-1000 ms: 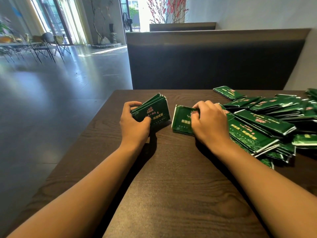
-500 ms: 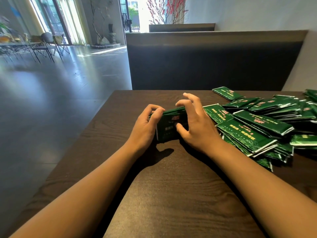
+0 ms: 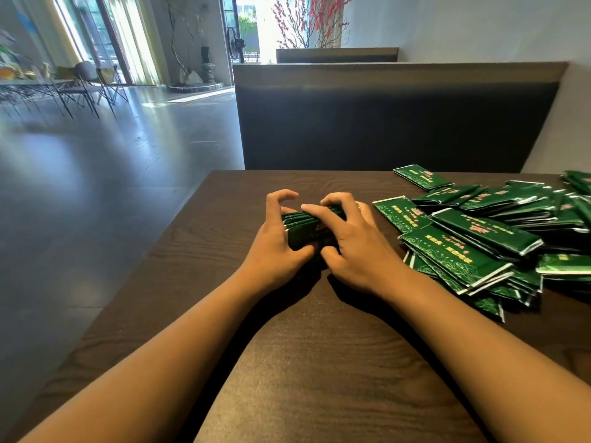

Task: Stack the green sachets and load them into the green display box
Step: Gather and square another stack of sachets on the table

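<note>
A small stack of green sachets (image 3: 305, 230) is held on edge on the dark wooden table (image 3: 319, 362), gripped between the left hand (image 3: 275, 247) and the right hand (image 3: 355, 251), whose curled fingers and thumbs are closed around its two ends. A loose heap of green sachets (image 3: 479, 238) is spread over the table just to the right, near the right hand. A dark booth seat back (image 3: 396, 123) is seen beyond the table's far edge.
</note>
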